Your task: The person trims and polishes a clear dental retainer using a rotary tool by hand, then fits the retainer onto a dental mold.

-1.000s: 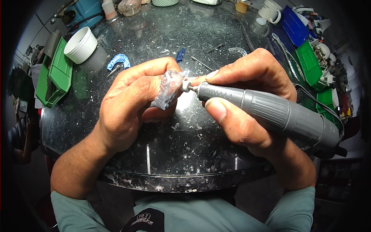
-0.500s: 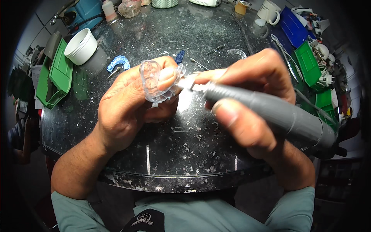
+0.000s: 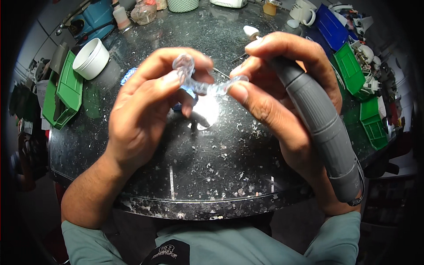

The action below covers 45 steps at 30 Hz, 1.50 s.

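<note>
While half-curled hands grip clear mouthpiece plus handpiece, green bins flank speckled table.

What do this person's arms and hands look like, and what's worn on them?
Both the left hand and right hand are ungloved, with no ring or watch visible. The forearms are bare up to short, grey-green sleeves. The matching shirt carries a dark patch with pale print.

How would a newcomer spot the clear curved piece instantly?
Find the black table and, above it, the left hand and right hand. Their fingertips hold the clear curved piece between them. It is see-through, unlike the opaque grey handpiece in the right hand.
</note>
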Each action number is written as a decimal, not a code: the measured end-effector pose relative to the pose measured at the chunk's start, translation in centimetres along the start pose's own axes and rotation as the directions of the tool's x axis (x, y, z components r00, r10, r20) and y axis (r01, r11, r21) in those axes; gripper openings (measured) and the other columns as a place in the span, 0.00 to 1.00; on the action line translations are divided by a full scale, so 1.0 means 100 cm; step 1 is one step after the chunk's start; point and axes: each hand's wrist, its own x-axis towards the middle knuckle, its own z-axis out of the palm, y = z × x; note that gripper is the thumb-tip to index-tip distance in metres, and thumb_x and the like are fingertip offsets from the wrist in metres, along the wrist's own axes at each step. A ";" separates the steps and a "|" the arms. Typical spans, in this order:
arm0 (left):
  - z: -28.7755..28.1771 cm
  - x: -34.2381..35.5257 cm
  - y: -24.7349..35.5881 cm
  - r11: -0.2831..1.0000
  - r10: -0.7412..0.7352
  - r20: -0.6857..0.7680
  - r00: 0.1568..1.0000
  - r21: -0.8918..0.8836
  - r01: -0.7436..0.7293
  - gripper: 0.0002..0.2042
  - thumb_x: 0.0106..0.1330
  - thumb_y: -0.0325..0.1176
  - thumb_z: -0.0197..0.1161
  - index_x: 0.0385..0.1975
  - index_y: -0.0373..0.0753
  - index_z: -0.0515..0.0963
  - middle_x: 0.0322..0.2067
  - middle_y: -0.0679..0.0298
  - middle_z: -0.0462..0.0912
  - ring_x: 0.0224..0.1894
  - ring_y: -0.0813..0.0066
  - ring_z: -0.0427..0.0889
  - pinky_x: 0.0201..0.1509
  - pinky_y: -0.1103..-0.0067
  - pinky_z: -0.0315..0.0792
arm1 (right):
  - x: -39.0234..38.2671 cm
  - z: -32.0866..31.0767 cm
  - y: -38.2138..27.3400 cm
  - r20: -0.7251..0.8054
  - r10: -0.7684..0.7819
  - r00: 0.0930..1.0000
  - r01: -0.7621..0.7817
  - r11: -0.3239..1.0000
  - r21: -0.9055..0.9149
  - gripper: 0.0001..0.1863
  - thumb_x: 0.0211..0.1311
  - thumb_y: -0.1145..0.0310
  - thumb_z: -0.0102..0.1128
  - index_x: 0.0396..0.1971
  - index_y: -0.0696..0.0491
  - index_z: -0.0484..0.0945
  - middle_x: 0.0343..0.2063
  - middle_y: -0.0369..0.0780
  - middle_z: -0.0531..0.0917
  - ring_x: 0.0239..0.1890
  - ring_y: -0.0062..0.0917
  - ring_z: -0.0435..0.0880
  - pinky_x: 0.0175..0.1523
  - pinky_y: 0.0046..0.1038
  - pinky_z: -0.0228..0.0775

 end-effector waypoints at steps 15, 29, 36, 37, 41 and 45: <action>-0.009 -0.005 -0.002 0.878 0.361 0.149 0.920 0.279 -0.390 0.19 0.58 0.13 0.63 0.49 0.32 0.72 0.40 0.57 0.80 0.48 0.70 0.80 0.55 0.76 0.75 | 0.002 -0.003 -0.001 0.004 -0.226 0.974 0.225 0.965 -0.133 0.26 0.53 0.86 0.65 0.52 0.56 0.70 0.40 0.42 0.79 0.41 0.24 0.85 0.47 0.27 0.81; -0.012 0.000 0.008 0.725 0.405 0.342 0.848 0.445 -0.525 0.15 0.51 0.14 0.70 0.38 0.34 0.76 0.38 0.55 0.83 0.46 0.65 0.82 0.57 0.66 0.72 | 0.005 -0.002 0.006 -0.016 -0.358 0.934 0.353 0.927 -0.130 0.25 0.57 0.78 0.65 0.55 0.60 0.68 0.39 0.45 0.79 0.44 0.26 0.83 0.50 0.31 0.80; -0.023 -0.006 0.009 0.555 0.519 0.290 0.804 0.601 -0.575 0.14 0.53 0.19 0.70 0.38 0.36 0.76 0.42 0.53 0.81 0.49 0.61 0.78 0.59 0.65 0.69 | -0.005 -0.015 -0.010 0.179 -0.090 0.980 0.103 0.992 -0.067 0.26 0.61 0.53 0.58 0.50 0.59 0.76 0.42 0.44 0.80 0.41 0.25 0.76 0.52 0.30 0.71; -0.023 -0.004 0.009 0.522 0.533 0.315 0.785 0.608 -0.598 0.13 0.55 0.22 0.71 0.38 0.36 0.76 0.43 0.53 0.80 0.50 0.61 0.77 0.58 0.65 0.69 | -0.004 -0.016 -0.023 0.314 -0.006 0.949 0.047 0.991 -0.123 0.25 0.61 0.54 0.60 0.51 0.56 0.76 0.42 0.43 0.79 0.44 0.26 0.78 0.54 0.31 0.69; -0.023 0.001 0.014 0.436 0.554 0.382 0.739 0.624 -0.649 0.13 0.55 0.24 0.72 0.38 0.36 0.76 0.42 0.54 0.81 0.49 0.62 0.77 0.57 0.65 0.69 | -0.017 0.003 -0.011 0.079 0.021 0.997 -0.029 0.994 0.104 0.21 0.58 0.68 0.67 0.48 0.53 0.68 0.39 0.43 0.79 0.50 0.33 0.82 0.59 0.39 0.73; -0.026 0.002 0.016 0.318 0.572 0.458 0.681 0.642 -0.698 0.13 0.55 0.25 0.72 0.37 0.36 0.77 0.42 0.54 0.81 0.49 0.62 0.78 0.57 0.65 0.69 | -0.016 0.008 -0.005 0.112 -0.026 0.993 0.009 0.989 0.148 0.19 0.56 0.71 0.69 0.44 0.53 0.69 0.35 0.43 0.80 0.51 0.39 0.83 0.59 0.42 0.75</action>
